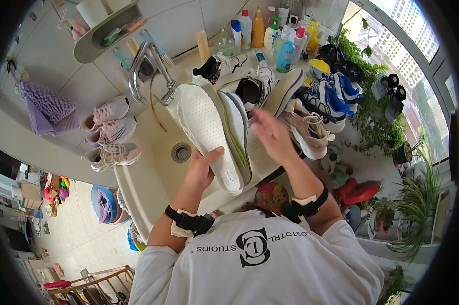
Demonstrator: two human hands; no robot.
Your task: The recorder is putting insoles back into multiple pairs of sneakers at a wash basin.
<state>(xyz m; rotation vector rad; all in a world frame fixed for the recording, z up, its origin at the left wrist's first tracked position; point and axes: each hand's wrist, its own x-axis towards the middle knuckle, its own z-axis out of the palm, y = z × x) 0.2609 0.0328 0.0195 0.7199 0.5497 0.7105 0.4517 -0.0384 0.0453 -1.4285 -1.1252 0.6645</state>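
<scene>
My left hand (201, 169) grips a stack of insoles over the sink, its thumb pressed on the white perforated insole (204, 122) at the front. Behind that one, a green-edged insole (224, 119) and a grey-white insole (238, 119) fan out to the right. My right hand (271, 133), slightly blurred, is beside the stack's right edge with fingers stretched out and nothing in them. Another insole (286, 94), tan with a blue edge, leans among the shoes past my right hand. A white and black sneaker (257, 86) sits just behind the stack.
The cream sink (148, 190) has a chrome faucet (153, 71) at its back left. Pink sneakers (112, 129) line the left ledge. Blue and white sneakers (336, 94) and a beige sneaker (305, 127) crowd the right counter. Bottles (285, 53) stand behind; plants (376, 112) border the window.
</scene>
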